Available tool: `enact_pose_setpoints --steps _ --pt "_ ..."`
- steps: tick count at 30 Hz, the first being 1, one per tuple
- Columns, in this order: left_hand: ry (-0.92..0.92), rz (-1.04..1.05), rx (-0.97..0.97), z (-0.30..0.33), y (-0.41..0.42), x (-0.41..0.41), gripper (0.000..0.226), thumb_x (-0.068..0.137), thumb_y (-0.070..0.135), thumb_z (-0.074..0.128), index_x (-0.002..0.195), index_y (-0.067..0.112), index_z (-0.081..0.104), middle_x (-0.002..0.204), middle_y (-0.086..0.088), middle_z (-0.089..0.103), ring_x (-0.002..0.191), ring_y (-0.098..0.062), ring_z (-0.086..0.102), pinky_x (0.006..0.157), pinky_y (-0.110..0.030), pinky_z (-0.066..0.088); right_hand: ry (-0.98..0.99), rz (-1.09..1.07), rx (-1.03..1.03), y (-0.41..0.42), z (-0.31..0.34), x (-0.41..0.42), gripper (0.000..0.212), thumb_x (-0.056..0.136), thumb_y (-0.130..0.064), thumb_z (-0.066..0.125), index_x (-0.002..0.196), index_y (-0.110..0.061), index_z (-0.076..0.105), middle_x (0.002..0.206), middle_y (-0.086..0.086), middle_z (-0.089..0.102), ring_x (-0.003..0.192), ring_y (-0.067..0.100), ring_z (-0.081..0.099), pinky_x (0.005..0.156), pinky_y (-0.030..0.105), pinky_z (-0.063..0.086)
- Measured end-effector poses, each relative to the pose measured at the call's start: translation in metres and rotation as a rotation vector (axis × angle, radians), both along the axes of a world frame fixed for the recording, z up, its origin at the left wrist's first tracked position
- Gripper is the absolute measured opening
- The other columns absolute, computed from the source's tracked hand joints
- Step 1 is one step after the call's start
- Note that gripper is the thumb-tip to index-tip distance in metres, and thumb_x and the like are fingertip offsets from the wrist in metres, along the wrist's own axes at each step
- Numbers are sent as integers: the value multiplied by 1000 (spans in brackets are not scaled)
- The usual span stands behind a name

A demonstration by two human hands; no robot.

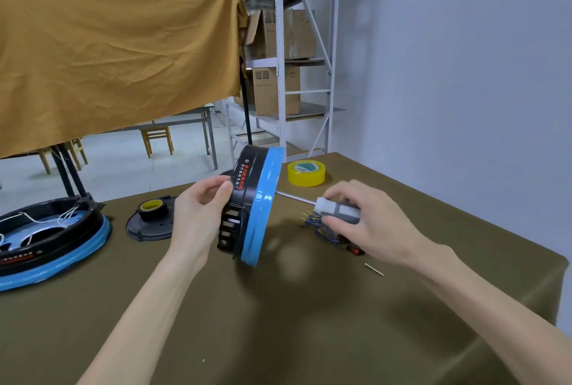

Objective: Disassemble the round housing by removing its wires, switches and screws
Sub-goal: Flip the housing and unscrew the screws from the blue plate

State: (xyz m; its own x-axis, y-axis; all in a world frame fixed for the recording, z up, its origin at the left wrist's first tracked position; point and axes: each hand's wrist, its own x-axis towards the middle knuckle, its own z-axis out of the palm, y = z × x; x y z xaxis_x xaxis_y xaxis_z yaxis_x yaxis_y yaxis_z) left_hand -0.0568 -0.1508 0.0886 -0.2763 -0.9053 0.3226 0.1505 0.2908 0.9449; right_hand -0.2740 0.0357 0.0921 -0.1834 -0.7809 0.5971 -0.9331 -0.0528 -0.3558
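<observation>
Housing: we see the round housing (252,205), black with a blue rim, stood on edge at the centre of the frame, its lower edge touching the olive-green table cloth (309,322).
Left hand: our left hand (198,217) grips the black side of the housing, thumb curled against the printed label, fingers wrapped behind it.
Right hand: our right hand (365,217) is curled round the grey and white handle of a screwdriver (328,209), right of centre.
Screwdriver: its metal shaft runs up and left to the blue-rimmed face of the housing; we cannot tell where the tip sits, as the rim hides it.
Removed parts: a small heap of blue wires with brass terminals (318,225) lies just under the right hand, with a red and black piece (354,249) beside it, partly hidden by the hand.
Loose pin: a thin pale stick (374,269) lies on the cloth, lower right of the hand.
Tape: a yellow tape roll (306,172) sits beyond the housing, upper right of it.
Left edge: a second housing (52,242) lies flat at the left edge, white wires showing inside.
Cover: a dark round cover (151,223) lies between the two housings, with a black tape roll (153,208) with a yellow core resting on it.
Background: an ochre cloth (117,44) hangs across the upper left; metal shelving (281,59) with cardboard boxes stands at top centre.
</observation>
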Motion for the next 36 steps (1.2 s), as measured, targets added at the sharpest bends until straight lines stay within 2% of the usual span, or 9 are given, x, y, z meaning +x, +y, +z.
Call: enact_pose_setpoints --steps 3,6,9,12,17,21,24,30,36 --pt "35 14 46 -1 -6 7 15 101 23 65 112 25 74 104 5 79 102 -14 74 86 -31 59 80 -61 53 -13 17 5 21 96 -49 57 111 -36 64 84 -16 64 76 7 57 65 32 45" --pt "68 15 80 -1 -12 14 12 100 20 67 106 27 74 103 2 79 103 -16 74 90 -32 58 141 -35 174 -22 27 7 27 103 -44 45 98 -27 64 74 -8 61 69 16 56 61 38 45" --pt "84 15 93 -2 -15 20 11 98 20 70 102 28 75 101 2 80 103 -16 75 92 -31 59 248 2 162 -28 32 5 10 102 -43 51 103 -33 53 84 -12 51 72 11 52 59 31 37" --pt "83 25 88 -3 -16 23 11 97 20 71 105 26 75 104 1 80 104 -16 75 93 -33 59 289 -16 128 -33 34 2 20 95 -40 60 108 -39 45 90 -12 47 73 13 52 60 32 39" --pt "81 20 58 -2 -14 24 13 97 19 70 107 26 74 104 1 79 103 -15 75 88 -28 59 261 -68 142 -43 36 -6 23 98 -49 49 106 -30 59 84 -12 60 79 16 54 66 37 46" --pt "70 19 37 -2 -12 22 14 97 20 70 107 29 74 105 3 79 103 -12 74 88 -28 59 315 -22 155 -41 36 -8 12 98 -44 55 102 -33 53 88 -9 49 77 17 51 65 35 42" --pt "64 26 28 -2 -12 23 14 97 21 70 104 32 73 104 5 79 102 -11 74 85 -26 59 330 -35 148 -39 36 -4 20 95 -45 61 105 -37 45 93 -8 47 74 21 53 62 35 43" --pt "38 41 15 -1 -12 24 14 95 21 72 107 29 74 105 3 79 102 -12 74 84 -25 59 356 -75 120 -42 30 -2 25 105 -46 44 102 -27 59 84 -11 48 77 13 47 65 31 34" --pt "52 44 43 -1 -12 25 13 91 22 77 102 29 77 96 7 81 94 -10 77 81 -23 61 420 -25 121 -38 33 -5 24 103 -41 53 124 -29 54 97 -8 44 72 22 52 63 38 47"
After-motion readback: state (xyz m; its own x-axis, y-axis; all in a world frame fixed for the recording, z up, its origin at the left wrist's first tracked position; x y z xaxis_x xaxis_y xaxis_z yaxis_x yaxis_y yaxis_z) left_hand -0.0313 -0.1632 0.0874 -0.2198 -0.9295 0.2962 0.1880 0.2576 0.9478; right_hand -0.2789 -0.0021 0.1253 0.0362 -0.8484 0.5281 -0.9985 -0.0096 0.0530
